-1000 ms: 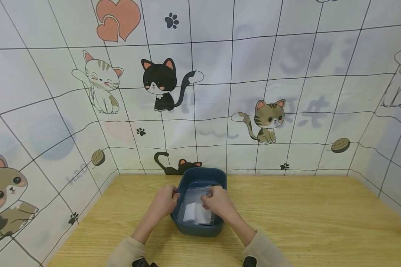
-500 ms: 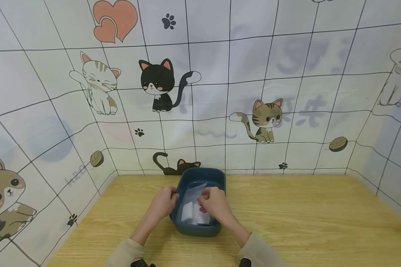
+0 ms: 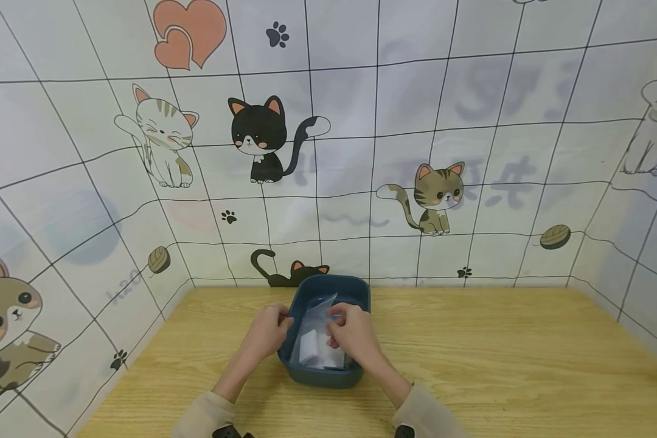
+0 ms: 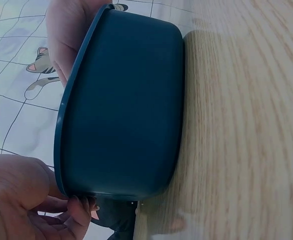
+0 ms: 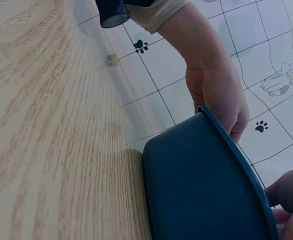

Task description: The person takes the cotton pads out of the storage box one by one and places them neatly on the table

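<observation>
A dark blue rounded plastic basin stands on the wooden table. In it lies a clear plastic bag with white, flat, block-like contents; its upper corner sticks up in a point. My left hand pinches the basin's left rim, also seen in the left wrist view, where the basin wall fills the middle. Over the basin's right side my right hand has curled fingers at the bag's right edge and seems to pinch it. In the right wrist view, the basin wall hides the bag and some right-hand fingers.
The wood-grain table extends to both sides of the basin. Behind the basin and at both sides rise white gridded wall sheets printed with cartoon cats. The basin's far end stands close to the back wall.
My right hand has shifted slightly left over the basin, and the bag's upper part has folded from lying flat into a raised point. The left hand stays on the rim.
</observation>
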Action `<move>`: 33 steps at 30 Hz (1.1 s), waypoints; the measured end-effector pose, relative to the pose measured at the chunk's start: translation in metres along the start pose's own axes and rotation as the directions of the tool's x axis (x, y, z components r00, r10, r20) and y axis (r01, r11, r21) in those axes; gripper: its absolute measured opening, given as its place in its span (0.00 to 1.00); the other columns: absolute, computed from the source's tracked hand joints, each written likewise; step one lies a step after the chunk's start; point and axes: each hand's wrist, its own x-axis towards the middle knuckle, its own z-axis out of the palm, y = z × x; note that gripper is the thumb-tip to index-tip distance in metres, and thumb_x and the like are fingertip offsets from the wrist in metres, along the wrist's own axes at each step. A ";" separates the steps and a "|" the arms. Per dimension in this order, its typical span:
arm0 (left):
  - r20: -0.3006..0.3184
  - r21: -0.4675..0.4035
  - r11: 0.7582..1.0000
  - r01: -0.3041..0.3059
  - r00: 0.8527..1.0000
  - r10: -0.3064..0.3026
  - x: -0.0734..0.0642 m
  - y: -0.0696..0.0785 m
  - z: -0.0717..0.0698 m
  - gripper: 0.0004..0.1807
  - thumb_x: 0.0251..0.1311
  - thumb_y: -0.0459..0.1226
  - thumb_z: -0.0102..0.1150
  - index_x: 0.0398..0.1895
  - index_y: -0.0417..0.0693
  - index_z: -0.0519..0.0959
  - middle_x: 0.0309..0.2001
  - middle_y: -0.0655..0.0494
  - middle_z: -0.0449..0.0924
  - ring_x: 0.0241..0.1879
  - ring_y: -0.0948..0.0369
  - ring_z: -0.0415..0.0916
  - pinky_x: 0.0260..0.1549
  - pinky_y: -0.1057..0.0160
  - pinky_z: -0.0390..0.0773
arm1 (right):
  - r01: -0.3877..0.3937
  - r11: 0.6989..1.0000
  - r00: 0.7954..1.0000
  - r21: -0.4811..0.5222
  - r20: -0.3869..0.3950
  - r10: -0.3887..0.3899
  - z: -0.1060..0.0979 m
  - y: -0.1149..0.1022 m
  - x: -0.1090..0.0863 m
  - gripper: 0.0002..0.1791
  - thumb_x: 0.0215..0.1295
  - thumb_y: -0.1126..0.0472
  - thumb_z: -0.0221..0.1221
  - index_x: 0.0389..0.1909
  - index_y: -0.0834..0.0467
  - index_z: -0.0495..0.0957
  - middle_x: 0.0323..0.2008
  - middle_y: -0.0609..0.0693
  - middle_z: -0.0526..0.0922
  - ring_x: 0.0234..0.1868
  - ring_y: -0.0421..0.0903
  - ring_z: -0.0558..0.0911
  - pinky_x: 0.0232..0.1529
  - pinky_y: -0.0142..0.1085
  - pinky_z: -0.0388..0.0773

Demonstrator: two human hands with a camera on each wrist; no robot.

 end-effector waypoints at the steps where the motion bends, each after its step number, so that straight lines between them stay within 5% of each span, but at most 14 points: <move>1: -0.003 -0.004 1.000 0.000 1.000 0.000 0.000 -0.001 0.000 0.06 0.65 0.27 0.59 0.39 0.30 0.82 0.32 0.48 0.82 0.29 0.59 0.77 0.29 0.59 0.79 | -0.003 1.000 1.000 0.005 -0.004 0.003 0.000 0.000 0.000 0.14 0.62 0.74 0.59 0.49 0.72 0.80 0.19 0.51 0.82 0.16 0.43 0.82 0.21 0.34 0.79; 16: -0.012 -0.030 0.999 0.037 0.999 -0.037 -0.002 -0.003 -0.004 0.10 0.63 0.27 0.60 0.44 0.27 0.82 0.32 0.48 0.82 0.31 0.58 0.77 0.32 0.57 0.79 | -0.024 0.995 0.998 0.093 -0.056 0.030 -0.005 0.002 0.003 0.09 0.65 0.72 0.58 0.43 0.69 0.82 0.19 0.51 0.81 0.16 0.44 0.80 0.22 0.34 0.78; 27: -0.023 -0.046 0.998 0.051 0.998 -0.052 -0.002 -0.005 -0.008 0.10 0.63 0.28 0.61 0.44 0.28 0.82 0.33 0.49 0.82 0.32 0.57 0.78 0.33 0.57 0.79 | -0.013 0.987 0.997 0.158 -0.077 0.025 -0.012 -0.003 0.005 0.06 0.67 0.71 0.60 0.41 0.68 0.83 0.21 0.52 0.81 0.17 0.44 0.80 0.28 0.50 0.83; 33: -0.024 -0.052 0.997 0.063 0.998 -0.064 -0.002 -0.006 -0.009 0.10 0.63 0.27 0.61 0.44 0.28 0.82 0.32 0.49 0.83 0.33 0.57 0.78 0.33 0.57 0.80 | 0.004 0.981 0.996 0.193 -0.092 0.014 -0.018 -0.008 0.007 0.05 0.67 0.70 0.61 0.40 0.68 0.83 0.23 0.53 0.81 0.18 0.44 0.80 0.27 0.45 0.83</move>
